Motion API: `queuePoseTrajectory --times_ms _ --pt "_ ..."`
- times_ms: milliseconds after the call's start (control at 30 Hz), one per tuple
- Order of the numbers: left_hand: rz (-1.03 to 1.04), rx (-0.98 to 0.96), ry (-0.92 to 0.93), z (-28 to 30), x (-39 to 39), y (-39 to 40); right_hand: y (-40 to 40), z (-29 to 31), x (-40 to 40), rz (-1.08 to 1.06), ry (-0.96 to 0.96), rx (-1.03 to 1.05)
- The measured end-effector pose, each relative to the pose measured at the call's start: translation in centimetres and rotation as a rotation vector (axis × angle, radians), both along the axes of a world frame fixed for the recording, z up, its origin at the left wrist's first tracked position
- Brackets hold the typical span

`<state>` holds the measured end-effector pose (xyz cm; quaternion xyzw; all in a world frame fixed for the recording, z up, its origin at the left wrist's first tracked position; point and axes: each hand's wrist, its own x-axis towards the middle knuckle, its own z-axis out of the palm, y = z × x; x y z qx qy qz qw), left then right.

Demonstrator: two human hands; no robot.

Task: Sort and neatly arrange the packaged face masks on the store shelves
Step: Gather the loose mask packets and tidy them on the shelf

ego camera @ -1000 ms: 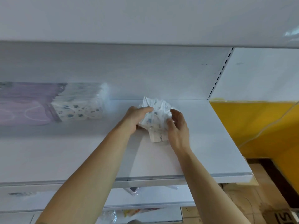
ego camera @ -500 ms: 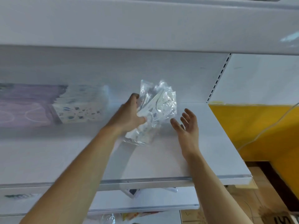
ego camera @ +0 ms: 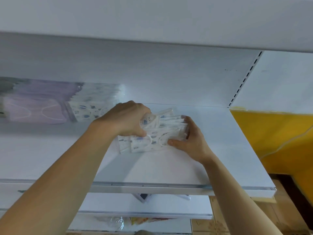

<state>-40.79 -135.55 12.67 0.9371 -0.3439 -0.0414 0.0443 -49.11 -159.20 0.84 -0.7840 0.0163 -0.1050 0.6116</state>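
Squeezing the mask packets (ego camera: 152, 138) between left hand (ego camera: 128, 119) and right hand (ego camera: 189, 141), both gripping, the slick stack could splay across the shelf (ego camera: 169, 170).

Left arm: reaching bare from the lower left corner up toward the frame's centre.
Left hand (ego camera: 126, 120): lying knuckles-up, fingers curling down, gripping from the left.
Right arm: rising from the lower right.
Right hand (ego camera: 190, 139): cupping from the right, thumb pointing left, fingers wrapping behind.
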Motion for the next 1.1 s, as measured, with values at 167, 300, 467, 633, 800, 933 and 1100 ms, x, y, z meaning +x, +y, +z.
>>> queuePoseTrajectory --times_ms 167,300,467,633,800,933,1100 --pt "0.037 0.108 -0.048 0.5 -0.3 0.1 0.4 0.1 0.3 -0.016 0.011 -0.042" --pt "0.068 -0.015 0.054 1.0 -0.3 1.0 0.3 0.2 0.2 -0.020 0.004 -0.052" --pt "0.016 -0.296 0.238 -0.7 0.0 2.3 1.2 0.5 0.8 0.000 -0.044 -0.039" --pt "0.040 -0.862 0.315 -5.2 -0.8 3.4 1.9 0.4 1.4 0.048 0.027 0.182" --pt "0.103 -1.096 0.311 -8.9 -3.1 3.1 1.6 -0.2 1.4 0.000 0.013 0.201" --pt "0.181 -1.320 0.435 -10.5 -4.7 2.7 1.7 -0.3 1.4 -0.051 -0.004 0.145" --pt "0.225 -1.356 0.484 -11.1 -5.2 2.4 1.6 0.1 0.9 -0.066 -0.055 0.241"
